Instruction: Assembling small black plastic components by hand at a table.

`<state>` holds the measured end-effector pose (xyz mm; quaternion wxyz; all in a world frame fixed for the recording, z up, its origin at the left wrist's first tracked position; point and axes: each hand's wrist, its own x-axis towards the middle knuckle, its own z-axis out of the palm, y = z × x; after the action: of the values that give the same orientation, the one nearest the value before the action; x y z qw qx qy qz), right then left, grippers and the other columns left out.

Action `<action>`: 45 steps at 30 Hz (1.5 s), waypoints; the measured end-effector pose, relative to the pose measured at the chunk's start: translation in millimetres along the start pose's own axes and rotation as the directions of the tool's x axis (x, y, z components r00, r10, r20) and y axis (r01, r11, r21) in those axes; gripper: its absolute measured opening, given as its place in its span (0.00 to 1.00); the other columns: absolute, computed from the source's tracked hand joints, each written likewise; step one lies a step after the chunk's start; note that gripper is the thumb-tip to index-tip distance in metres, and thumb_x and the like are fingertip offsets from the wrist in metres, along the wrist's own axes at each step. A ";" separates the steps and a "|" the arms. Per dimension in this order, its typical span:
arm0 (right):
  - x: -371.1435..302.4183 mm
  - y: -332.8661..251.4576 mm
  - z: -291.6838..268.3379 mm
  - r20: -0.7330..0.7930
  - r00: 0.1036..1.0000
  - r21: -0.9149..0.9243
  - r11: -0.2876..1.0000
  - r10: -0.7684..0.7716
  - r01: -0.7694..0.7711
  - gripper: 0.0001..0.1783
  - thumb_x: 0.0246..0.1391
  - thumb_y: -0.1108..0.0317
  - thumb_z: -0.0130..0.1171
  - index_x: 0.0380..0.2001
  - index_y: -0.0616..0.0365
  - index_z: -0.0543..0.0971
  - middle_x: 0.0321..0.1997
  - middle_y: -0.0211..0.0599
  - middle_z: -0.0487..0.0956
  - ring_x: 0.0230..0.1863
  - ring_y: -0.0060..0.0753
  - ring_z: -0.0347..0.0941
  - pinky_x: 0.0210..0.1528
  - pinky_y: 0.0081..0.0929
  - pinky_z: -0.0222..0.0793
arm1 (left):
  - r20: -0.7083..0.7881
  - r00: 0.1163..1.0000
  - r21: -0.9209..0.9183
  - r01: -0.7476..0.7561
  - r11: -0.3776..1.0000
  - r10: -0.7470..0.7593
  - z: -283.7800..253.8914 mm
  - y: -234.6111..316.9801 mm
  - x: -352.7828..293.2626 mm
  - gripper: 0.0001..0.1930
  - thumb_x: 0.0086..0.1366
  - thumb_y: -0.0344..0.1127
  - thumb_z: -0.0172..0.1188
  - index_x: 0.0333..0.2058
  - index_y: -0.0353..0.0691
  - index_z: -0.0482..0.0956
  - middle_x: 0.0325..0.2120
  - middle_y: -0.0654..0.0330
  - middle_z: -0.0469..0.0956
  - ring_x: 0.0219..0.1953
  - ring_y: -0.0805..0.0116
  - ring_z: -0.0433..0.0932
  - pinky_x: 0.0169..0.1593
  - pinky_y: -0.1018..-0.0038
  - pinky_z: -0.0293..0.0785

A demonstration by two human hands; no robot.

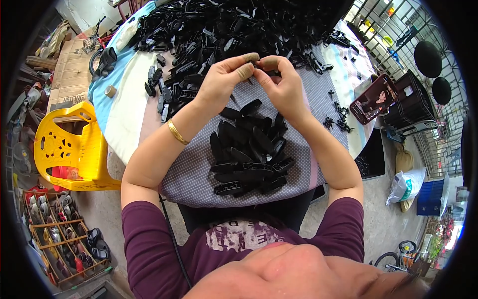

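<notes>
A small black part [261, 64] is pinched between the fingertips of the left hand [225, 79] and the right hand [282, 84], which are pressed together above the table [124, 107]; both hands are closed on it, and the part is mostly hidden by the taped fingertips. Just below the hands a pile of finished black pieces [249, 152] is laid on a dotted grey cloth [189, 174]. A larger heap of black parts [224, 30] is spread across the far side of the table. A tape roll [110, 90] is set near the left edge. A phone [374, 98] is propped at the right edge. Shoes are kept in a wooden rack [59, 239] at lower left. A flattened brown carton [72, 74] with red lettering is leaned behind a yellow chair [69, 144]. A white sack [406, 184] is seen on the floor at right.
</notes>
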<state>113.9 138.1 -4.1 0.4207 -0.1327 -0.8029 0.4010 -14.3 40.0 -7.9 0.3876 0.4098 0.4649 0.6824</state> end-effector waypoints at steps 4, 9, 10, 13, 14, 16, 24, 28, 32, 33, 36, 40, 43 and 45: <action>5.6 8.0 -11.4 0.214 0.968 0.027 0.989 0.135 -0.144 0.20 0.48 0.59 0.62 0.35 0.67 0.74 0.34 0.33 0.77 0.31 0.20 0.73 0.35 0.16 0.70 | 0.032 0.999 -0.086 -0.016 0.996 0.018 -5.9 7.9 3.0 0.14 0.62 0.30 0.53 0.47 0.33 0.73 0.39 0.58 0.77 0.40 0.74 0.74 0.48 0.78 0.70; 2.6 -10.1 -16.8 0.287 0.957 -0.200 0.973 -0.050 0.111 0.16 0.46 0.61 0.64 0.23 0.65 0.74 0.17 0.36 0.71 0.19 0.18 0.66 0.22 0.21 0.62 | 0.107 0.986 0.033 -0.132 0.991 0.128 -7.4 12.4 0.1 0.13 0.59 0.31 0.57 0.43 0.34 0.76 0.37 0.57 0.78 0.41 0.72 0.75 0.48 0.78 0.70; -0.5 -9.5 -12.7 0.219 0.960 -0.206 0.953 -0.174 0.220 0.17 0.45 0.63 0.65 0.20 0.66 0.72 0.15 0.41 0.67 0.17 0.18 0.61 0.19 0.24 0.57 | 0.111 0.986 0.032 -0.131 0.991 0.127 -7.6 12.0 0.0 0.13 0.59 0.31 0.57 0.43 0.34 0.76 0.37 0.57 0.78 0.41 0.72 0.75 0.48 0.78 0.70; -3.2 -1.4 -9.6 0.206 0.946 -0.219 0.930 -0.251 0.295 0.14 0.46 0.64 0.64 0.24 0.66 0.75 0.16 0.36 0.71 0.17 0.18 0.61 0.20 0.23 0.58 | 0.112 0.988 -0.050 -0.104 0.993 0.109 -8.3 11.8 0.6 0.13 0.59 0.30 0.57 0.43 0.33 0.77 0.37 0.56 0.78 0.41 0.72 0.75 0.48 0.78 0.70; 0.5 -2.4 -12.7 0.205 0.946 -0.221 0.930 -0.250 0.294 0.14 0.46 0.64 0.64 0.24 0.66 0.75 0.16 0.36 0.71 0.17 0.18 0.61 0.20 0.23 0.58 | 0.096 0.991 0.010 -0.090 0.996 0.088 -8.9 13.6 1.1 0.14 0.58 0.30 0.58 0.43 0.33 0.76 0.37 0.56 0.78 0.40 0.72 0.75 0.48 0.78 0.70; 14.2 -3.2 -22.7 0.487 0.862 -0.091 0.990 0.139 -0.109 0.12 0.48 0.66 0.62 0.31 0.65 0.78 0.20 0.31 0.76 0.21 0.20 0.67 0.24 0.20 0.62 | 0.072 0.995 0.076 -0.074 0.994 0.068 -8.8 21.1 -0.8 0.15 0.58 0.30 0.58 0.44 0.33 0.75 0.36 0.56 0.78 0.39 0.72 0.76 0.48 0.78 0.70; 42.7 107.5 -109.9 -0.026 0.998 -0.728 0.683 0.051 -0.054 0.14 0.48 0.66 0.49 0.36 0.58 0.80 0.37 0.47 0.78 0.38 0.45 0.74 0.42 0.30 0.69 | 0.626 0.754 0.607 -0.312 0.731 -0.199 31.2 43.4 -8.7 0.22 0.49 0.38 0.66 0.43 0.37 0.77 0.29 0.56 0.80 0.29 0.71 0.76 0.36 0.76 0.72; 36.4 112.4 -77.1 0.075 0.984 -0.923 0.385 0.162 0.007 0.14 0.44 0.69 0.49 0.33 0.59 0.79 0.42 0.40 0.76 0.47 0.44 0.69 0.48 0.40 0.64 | 0.483 0.874 0.808 -0.465 0.362 0.044 30.1 5.9 31.1 0.13 0.54 0.32 0.60 0.40 0.39 0.78 0.34 0.57 0.74 0.37 0.62 0.73 0.42 0.71 0.71; 35.8 107.3 -75.0 0.044 0.972 -0.960 0.278 0.231 -0.023 0.12 0.44 0.67 0.52 0.32 0.61 0.79 0.44 0.35 0.74 0.50 0.39 0.66 0.48 0.49 0.60 | 0.500 0.861 0.859 -0.478 -0.183 0.095 26.1 -29.6 59.3 0.11 0.50 0.29 0.56 0.34 0.41 0.78 0.36 0.58 0.71 0.41 0.61 0.69 0.43 0.70 0.69; 36.0 105.5 -76.9 0.043 0.969 -0.964 0.265 0.244 -0.024 0.12 0.44 0.67 0.54 0.32 0.60 0.79 0.42 0.36 0.74 0.49 0.40 0.66 0.47 0.48 0.60 | 0.527 0.838 0.840 -0.489 -0.234 0.142 24.6 -35.5 62.6 0.09 0.49 0.28 0.55 0.32 0.41 0.78 0.35 0.58 0.71 0.40 0.61 0.68 0.43 0.70 0.69; 36.1 100.1 -84.7 0.031 0.949 -0.957 0.284 0.315 -0.063 0.11 0.46 0.65 0.56 0.32 0.58 0.79 0.40 0.37 0.75 0.48 0.40 0.67 0.47 0.48 0.60 | 0.564 0.797 0.821 -0.513 -0.252 0.217 24.8 -33.7 61.1 0.07 0.48 0.27 0.55 0.28 0.40 0.77 0.35 0.58 0.70 0.40 0.62 0.68 0.41 0.71 0.69; 38.7 98.8 -86.5 0.016 0.986 -0.970 0.243 0.167 -0.025 0.10 0.48 0.63 0.56 0.31 0.57 0.79 0.34 0.38 0.77 0.43 0.41 0.70 0.46 0.45 0.61 | 0.474 0.784 0.836 -0.544 0.075 0.402 15.4 -25.8 51.1 0.06 0.51 0.27 0.56 0.29 0.34 0.77 0.35 0.55 0.73 0.37 0.60 0.72 0.39 0.71 0.70; 42.1 77.8 -90.0 -0.042 0.999 -0.909 0.416 -0.029 -0.026 0.10 0.49 0.65 0.54 0.34 0.58 0.78 0.29 0.39 0.78 0.36 0.41 0.73 0.41 0.40 0.65 | 0.073 0.984 0.754 -0.161 0.637 0.162 20.0 2.4 31.3 0.11 0.60 0.27 0.51 0.40 0.30 0.74 0.36 0.56 0.76 0.35 0.69 0.77 0.40 0.77 0.73; 39.7 61.5 -80.6 -0.057 0.996 -0.550 0.835 -0.066 0.024 0.12 0.52 0.68 0.51 0.39 0.58 0.75 0.26 0.40 0.78 0.30 0.36 0.75 0.34 0.31 0.69 | -0.045 0.996 0.373 0.091 0.924 -0.080 17.3 8.2 27.3 0.14 0.62 0.27 0.50 0.46 0.32 0.72 0.36 0.56 0.76 0.33 0.69 0.77 0.38 0.78 0.74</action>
<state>145.1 242.4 -1.9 0.4035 -0.2433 -0.8710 0.1392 -9.5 68.1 9.3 0.3250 0.4456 0.6094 0.5695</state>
